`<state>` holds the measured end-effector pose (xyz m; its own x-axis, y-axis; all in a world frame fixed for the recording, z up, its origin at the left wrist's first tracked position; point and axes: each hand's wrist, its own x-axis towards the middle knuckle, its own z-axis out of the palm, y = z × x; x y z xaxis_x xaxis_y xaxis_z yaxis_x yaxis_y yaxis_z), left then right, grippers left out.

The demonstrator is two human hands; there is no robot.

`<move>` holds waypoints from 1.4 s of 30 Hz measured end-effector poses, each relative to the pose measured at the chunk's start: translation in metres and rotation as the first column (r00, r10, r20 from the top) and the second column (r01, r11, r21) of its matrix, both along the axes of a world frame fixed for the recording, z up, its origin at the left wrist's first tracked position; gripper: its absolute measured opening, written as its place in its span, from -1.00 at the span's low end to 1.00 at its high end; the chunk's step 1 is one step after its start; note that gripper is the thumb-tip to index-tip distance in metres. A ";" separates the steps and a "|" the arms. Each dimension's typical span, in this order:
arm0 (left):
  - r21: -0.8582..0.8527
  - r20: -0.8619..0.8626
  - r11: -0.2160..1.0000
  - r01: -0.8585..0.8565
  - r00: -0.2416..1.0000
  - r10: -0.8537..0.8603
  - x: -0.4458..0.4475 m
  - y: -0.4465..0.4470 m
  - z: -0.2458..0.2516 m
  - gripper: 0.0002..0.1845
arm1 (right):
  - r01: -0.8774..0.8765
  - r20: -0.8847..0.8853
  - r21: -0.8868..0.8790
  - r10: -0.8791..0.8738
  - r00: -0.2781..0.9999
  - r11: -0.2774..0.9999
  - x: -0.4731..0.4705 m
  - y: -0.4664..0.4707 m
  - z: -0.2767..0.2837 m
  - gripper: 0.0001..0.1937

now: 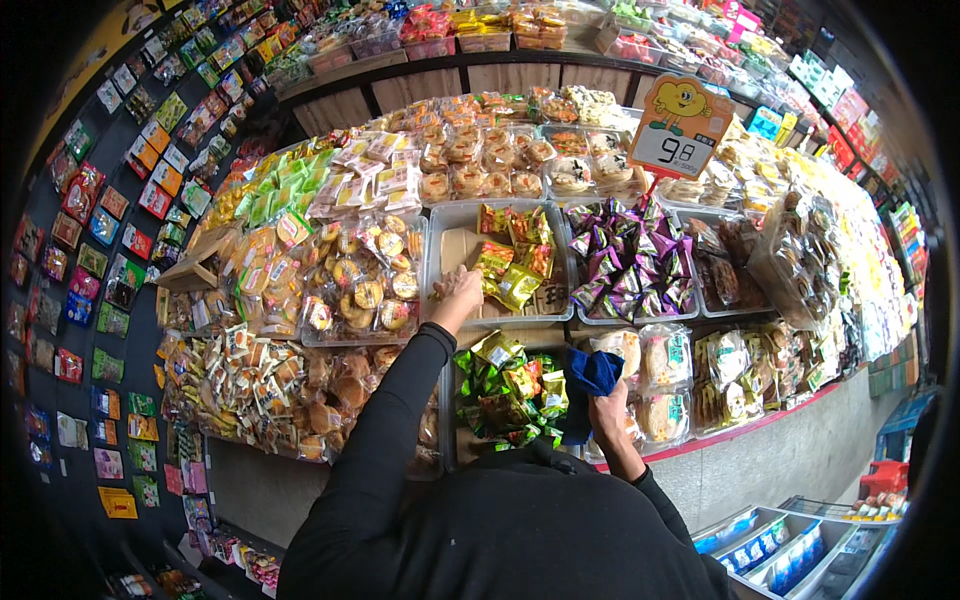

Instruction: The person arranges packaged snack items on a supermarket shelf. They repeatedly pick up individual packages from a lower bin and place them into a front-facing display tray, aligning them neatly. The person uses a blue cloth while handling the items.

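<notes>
My left hand (pixel 459 289) is over the left side of a clear plastic bin (pixel 442 217); whether its fingers hold anything is hard to make out. Cardboard (pixel 456 244) lines this bin. Several yellow and green snack packets (pixel 517 285) lie in its right half. Lower down, my right hand (pixel 611 412) grips a dark blue cloth (pixel 596 371), part of which hangs over the right side of a nearer bin. Green and yellow snack packets (pixel 517 390) are heaped in that nearer bin, close to my body.
Purple-wrapped snacks (pixel 630 259) fill the bin to the right. Bagged round pastries (pixel 367 281) stand on the left. A price sign (pixel 681 127) rises behind on a red stem. A tilted clear container (pixel 799 259) rests atop the goods at right. Packets hang on a dark display wall (pixel 67 315).
</notes>
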<state>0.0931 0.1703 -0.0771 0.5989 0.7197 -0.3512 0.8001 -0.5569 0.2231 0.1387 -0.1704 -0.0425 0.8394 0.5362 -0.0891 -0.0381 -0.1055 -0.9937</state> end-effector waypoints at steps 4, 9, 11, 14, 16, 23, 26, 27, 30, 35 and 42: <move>-0.034 0.343 0.982 -0.186 0.921 0.186 -0.015 0.003 -0.002 -0.58 | 0.050 0.001 0.055 -0.051 0.999 0.997 -0.006 -0.007 0.003 -0.87; -0.540 0.700 0.831 -0.131 0.478 0.530 -0.046 0.030 -0.022 -0.67 | -0.022 -0.013 0.108 0.024 1.000 0.994 0.001 -0.002 0.017 -0.85; -0.781 0.610 0.607 0.148 0.385 0.692 -0.041 -0.012 0.029 -0.71 | -0.030 0.022 0.095 0.028 0.999 0.995 0.010 0.005 0.035 -0.85; -0.837 0.540 0.399 0.374 0.452 0.710 -0.045 -0.071 0.071 -0.65 | -0.205 0.311 0.165 0.146 0.939 0.965 0.020 0.030 0.048 -0.65; -0.833 0.484 0.248 0.494 0.435 0.760 -0.056 -0.107 0.063 -0.67 | -0.253 0.773 -0.035 0.186 0.606 0.967 0.017 0.050 0.090 -0.50; -0.233 0.894 0.940 0.251 0.436 0.105 -0.080 -0.184 0.049 -0.77 | -0.341 0.696 -0.051 0.278 0.662 0.939 0.011 0.064 0.064 -0.49; -0.355 0.819 0.912 0.206 0.538 0.198 -0.084 -0.207 0.089 -0.79 | -0.162 0.216 0.052 0.147 0.965 0.985 0.024 0.071 0.064 -0.71; -0.322 0.829 0.927 0.195 0.531 0.176 -0.082 -0.214 0.090 -0.80 | -0.133 0.186 0.046 0.123 0.975 0.990 0.047 0.074 0.045 -0.76; -0.629 0.778 0.727 0.276 0.240 0.581 -0.081 -0.213 0.088 -0.80 | -0.289 -0.132 0.452 0.384 0.914 0.844 0.072 0.077 0.049 -0.76; -0.851 0.068 -0.077 0.520 0.255 0.964 -0.114 -0.173 0.070 -0.71 | -0.544 0.302 0.234 0.472 0.828 0.806 0.031 0.078 0.055 -0.66; -0.687 -0.150 -0.499 0.528 0.568 0.809 -0.147 -0.152 0.064 -0.81 | -0.268 0.154 0.273 0.233 0.960 0.924 -0.040 0.117 0.053 -0.75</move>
<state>-0.0538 0.0179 -0.0129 0.9422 0.0164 -0.3348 0.0195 0.9944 0.1037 0.0983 -0.0538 0.0105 0.6695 0.7177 0.1914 0.0701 0.1954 -0.9782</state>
